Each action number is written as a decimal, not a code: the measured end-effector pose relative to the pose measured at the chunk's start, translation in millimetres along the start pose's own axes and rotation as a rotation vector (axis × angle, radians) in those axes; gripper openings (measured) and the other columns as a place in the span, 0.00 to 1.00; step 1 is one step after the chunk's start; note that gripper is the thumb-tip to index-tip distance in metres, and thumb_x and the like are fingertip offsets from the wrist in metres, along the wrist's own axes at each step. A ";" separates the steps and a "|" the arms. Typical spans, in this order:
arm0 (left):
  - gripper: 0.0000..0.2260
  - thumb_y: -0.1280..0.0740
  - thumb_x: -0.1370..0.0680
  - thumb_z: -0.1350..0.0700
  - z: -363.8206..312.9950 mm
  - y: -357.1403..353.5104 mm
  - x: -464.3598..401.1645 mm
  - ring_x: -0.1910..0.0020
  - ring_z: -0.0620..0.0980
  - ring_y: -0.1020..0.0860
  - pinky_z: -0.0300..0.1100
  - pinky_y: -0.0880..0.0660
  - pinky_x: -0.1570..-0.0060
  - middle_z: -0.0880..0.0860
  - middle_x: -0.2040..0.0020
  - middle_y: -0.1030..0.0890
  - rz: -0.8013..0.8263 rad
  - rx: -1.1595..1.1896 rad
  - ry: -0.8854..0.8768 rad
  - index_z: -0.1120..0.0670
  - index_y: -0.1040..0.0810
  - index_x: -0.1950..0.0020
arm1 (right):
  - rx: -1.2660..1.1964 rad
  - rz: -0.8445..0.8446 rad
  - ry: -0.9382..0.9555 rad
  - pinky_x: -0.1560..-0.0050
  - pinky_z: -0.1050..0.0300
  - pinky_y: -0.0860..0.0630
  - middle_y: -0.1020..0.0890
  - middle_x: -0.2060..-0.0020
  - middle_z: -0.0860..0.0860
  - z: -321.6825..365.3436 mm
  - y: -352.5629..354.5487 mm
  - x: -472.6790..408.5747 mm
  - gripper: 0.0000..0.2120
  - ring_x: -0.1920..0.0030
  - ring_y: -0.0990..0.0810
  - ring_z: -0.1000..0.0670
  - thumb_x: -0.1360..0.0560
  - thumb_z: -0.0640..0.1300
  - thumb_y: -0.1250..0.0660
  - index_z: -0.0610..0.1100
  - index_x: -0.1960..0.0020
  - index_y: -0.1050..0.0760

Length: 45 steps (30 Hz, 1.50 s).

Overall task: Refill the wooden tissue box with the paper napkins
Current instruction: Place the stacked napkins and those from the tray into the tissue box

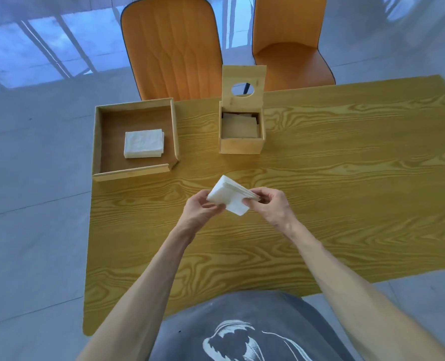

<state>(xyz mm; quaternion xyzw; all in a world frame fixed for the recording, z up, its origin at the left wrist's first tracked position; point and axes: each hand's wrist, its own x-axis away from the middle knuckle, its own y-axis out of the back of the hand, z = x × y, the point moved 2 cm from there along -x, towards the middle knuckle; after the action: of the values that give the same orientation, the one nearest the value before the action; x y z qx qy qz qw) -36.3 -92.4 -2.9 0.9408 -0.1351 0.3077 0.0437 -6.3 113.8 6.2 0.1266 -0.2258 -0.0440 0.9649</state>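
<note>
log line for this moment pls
both hands hold napkin stack | tissue box lid open | spare stack in tray

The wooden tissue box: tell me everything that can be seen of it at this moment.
The wooden tissue box is a small square box of pale, bamboo-like wood, standing upright on the yellow wood-grain table, right of the wooden tray and apart from it. Its lid is open and stands upright at the far side; an oval dispensing hole is cut through it. Inside lie some flat napkins in shadow, below the rim. Neither hand touches it.
</note>
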 end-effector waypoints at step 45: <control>0.13 0.26 0.26 0.55 -122.8 -2.1 -53.0 0.51 0.47 0.17 0.45 0.21 0.53 0.51 0.48 0.15 -0.243 -0.670 -0.612 0.54 0.17 0.43 | 0.416 -0.258 0.442 0.53 0.63 0.22 0.14 0.53 0.50 76.9 53.1 -61.5 0.11 0.57 0.17 0.53 0.26 0.43 0.26 0.42 0.45 0.17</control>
<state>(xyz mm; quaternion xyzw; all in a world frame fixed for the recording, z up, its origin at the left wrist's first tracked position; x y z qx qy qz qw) -146.4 -57.9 64.8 0.9313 -0.1226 -0.0515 0.3390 -94.2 156.5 60.7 0.3548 0.0028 -0.0902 0.9306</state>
